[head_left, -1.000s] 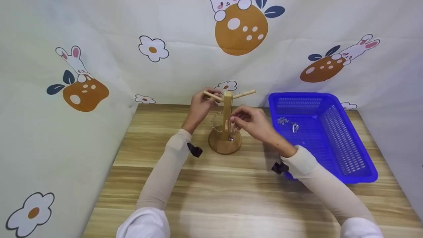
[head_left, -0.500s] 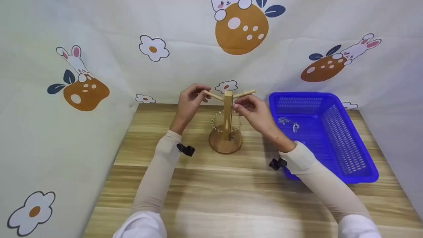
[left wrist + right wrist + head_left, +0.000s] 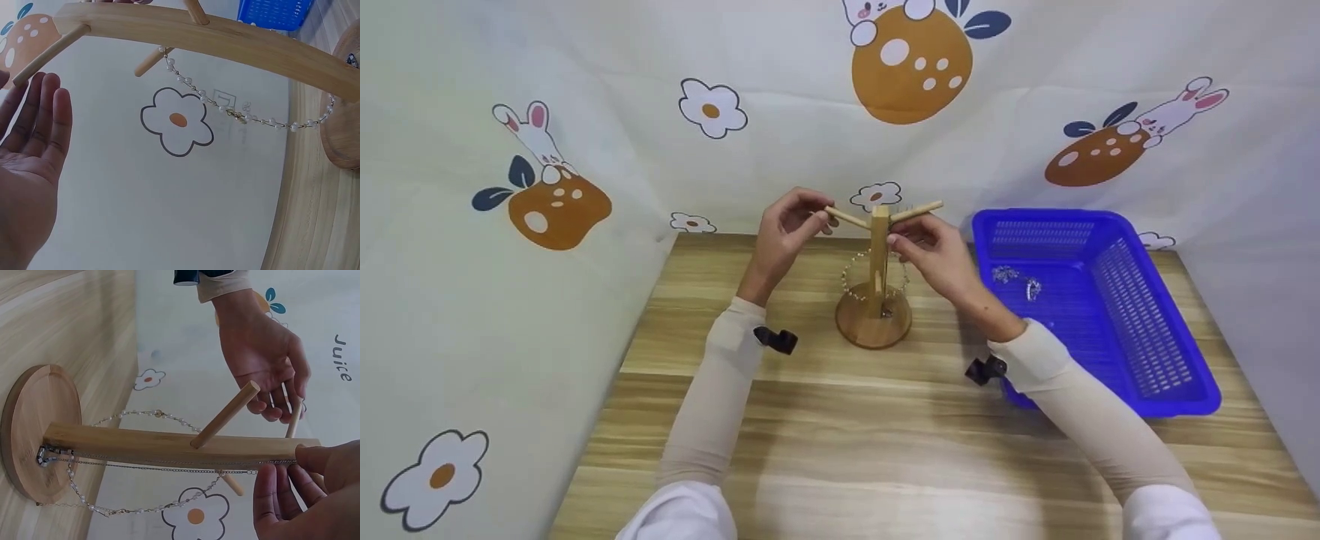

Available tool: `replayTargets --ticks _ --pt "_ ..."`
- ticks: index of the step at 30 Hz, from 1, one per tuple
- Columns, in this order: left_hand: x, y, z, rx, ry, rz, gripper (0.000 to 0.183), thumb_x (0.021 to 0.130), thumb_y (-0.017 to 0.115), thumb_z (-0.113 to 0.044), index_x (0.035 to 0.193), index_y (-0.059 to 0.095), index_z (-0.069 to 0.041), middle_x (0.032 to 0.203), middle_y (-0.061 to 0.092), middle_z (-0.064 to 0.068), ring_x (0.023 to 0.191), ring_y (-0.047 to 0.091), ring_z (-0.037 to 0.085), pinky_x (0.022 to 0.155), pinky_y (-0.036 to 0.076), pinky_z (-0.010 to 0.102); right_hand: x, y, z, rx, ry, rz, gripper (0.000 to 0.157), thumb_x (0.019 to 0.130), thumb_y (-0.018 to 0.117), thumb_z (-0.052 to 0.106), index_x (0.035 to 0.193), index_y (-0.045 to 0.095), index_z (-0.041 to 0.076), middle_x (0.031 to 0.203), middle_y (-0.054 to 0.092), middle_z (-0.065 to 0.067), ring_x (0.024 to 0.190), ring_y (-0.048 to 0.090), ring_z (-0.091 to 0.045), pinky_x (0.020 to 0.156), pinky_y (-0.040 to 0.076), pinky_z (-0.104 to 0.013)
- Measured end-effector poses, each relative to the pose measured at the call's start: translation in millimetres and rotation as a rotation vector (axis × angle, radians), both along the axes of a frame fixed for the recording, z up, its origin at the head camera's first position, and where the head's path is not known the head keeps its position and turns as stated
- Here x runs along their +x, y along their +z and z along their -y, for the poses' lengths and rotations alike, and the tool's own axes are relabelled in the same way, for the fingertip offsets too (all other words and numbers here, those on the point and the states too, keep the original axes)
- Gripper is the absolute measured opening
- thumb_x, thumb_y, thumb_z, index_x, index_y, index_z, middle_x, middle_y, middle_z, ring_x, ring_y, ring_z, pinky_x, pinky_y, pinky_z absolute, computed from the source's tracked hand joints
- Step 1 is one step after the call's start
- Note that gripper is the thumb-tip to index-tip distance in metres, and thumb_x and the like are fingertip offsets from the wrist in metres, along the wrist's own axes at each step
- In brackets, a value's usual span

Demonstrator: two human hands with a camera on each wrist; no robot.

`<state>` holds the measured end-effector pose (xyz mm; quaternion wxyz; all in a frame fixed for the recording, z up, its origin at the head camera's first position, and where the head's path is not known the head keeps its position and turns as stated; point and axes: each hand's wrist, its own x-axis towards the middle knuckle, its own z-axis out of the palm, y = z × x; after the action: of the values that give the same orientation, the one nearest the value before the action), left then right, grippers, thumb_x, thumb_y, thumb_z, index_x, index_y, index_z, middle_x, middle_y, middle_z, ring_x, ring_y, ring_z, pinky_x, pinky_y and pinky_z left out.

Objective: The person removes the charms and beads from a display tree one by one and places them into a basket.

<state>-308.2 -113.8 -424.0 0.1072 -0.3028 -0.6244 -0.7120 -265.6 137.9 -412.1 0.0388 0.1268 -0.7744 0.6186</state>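
A wooden jewelry stand (image 3: 879, 259) with a round base (image 3: 870, 330) and several pegs stands upright on the table. My left hand (image 3: 784, 232) pinches the tip of its upper left peg (image 3: 50, 55) between thumb and index finger; the other fingers extend straight. By the top of the post, my right hand (image 3: 941, 251) has its thumb against the wood, its bent fingers at a thin silver chain necklace (image 3: 146, 467), seemingly pinching it. That chain runs down the post to a pendant (image 3: 46, 455) near the base. A pearl-beaded necklace (image 3: 203, 95) loops around the post lower down.
A blue plastic basket (image 3: 1076, 319) stands to the right, with silver jewelry (image 3: 1032, 289) lying inside. Behind the wooden table (image 3: 825, 450) hangs a pale cloth (image 3: 780, 150) printed with oranges, rabbits and flowers.
A second ago my left hand was behind the post; it moved left to the peg's tip. My right hand rose along the post to its top. Over the last half second both barely moved.
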Motion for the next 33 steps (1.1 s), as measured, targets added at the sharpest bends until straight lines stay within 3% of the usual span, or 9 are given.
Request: replayTargets --ticks 4,7,11,18,33 --pt "0.1 0.8 -3.9 -0.019 0.022 0.015 0.018 0.097 0.068 0.007 0.112 0.066 0.017 0.100 0.073 0.003 0.086 0.072 0.015 0.079 0.067 0.033 -0.8 -0.8 2.1 -0.022 -0.006 0.010 0.025 0.100 0.073 0.005 0.120 0.067 -0.009 0.104 0.074 -0.012 0.090 0.071 -0.022 0.076 0.065 -0.023" --pt "0.2 1.2 -6.5 -0.018 0.031 0.030 0.016 0.097 0.068 0.009 0.110 0.067 0.017 0.098 0.073 0.003 0.085 0.072 0.014 0.079 0.067 0.031 -2.1 -1.4 2.6 -0.029 -0.014 0.018 0.024 0.100 0.073 0.005 0.118 0.067 -0.008 0.102 0.074 -0.010 0.086 0.069 -0.012 0.076 0.065 -0.023" --pt "0.3 0.9 -7.6 -0.006 0.036 0.036 0.012 0.098 0.067 0.010 0.109 0.068 0.015 0.098 0.073 0.002 0.084 0.072 0.014 0.079 0.067 0.028 -3.3 -1.9 3.8 -0.030 -0.026 0.017 0.021 0.100 0.073 0.006 0.116 0.068 -0.007 0.099 0.074 -0.008 0.084 0.069 -0.009 0.075 0.064 -0.022" --pt "-0.9 -0.9 -7.2 -0.008 0.025 -0.008 0.012 0.101 0.066 0.007 0.108 0.067 0.016 0.098 0.074 0.000 0.084 0.072 0.015 0.077 0.066 0.027 -3.5 -1.5 5.2 -0.102 -0.022 0.024 0.018 0.099 0.069 0.000 0.115 0.066 -0.008 0.091 0.071 -0.001 0.079 0.068 -0.010 0.068 0.061 -0.019" --pt "-1.8 -2.4 -8.5 0.001 0.035 0.004 0.012 0.101 0.066 0.007 0.109 0.067 0.015 0.099 0.074 0.001 0.085 0.073 0.014 0.077 0.066 0.027 -3.4 -1.3 1.2 -0.107 -0.037 0.038 0.017 0.101 0.072 0.007 0.113 0.072 -0.006 0.086 0.075 0.004 0.071 0.067 -0.010 0.065 0.061 -0.021"
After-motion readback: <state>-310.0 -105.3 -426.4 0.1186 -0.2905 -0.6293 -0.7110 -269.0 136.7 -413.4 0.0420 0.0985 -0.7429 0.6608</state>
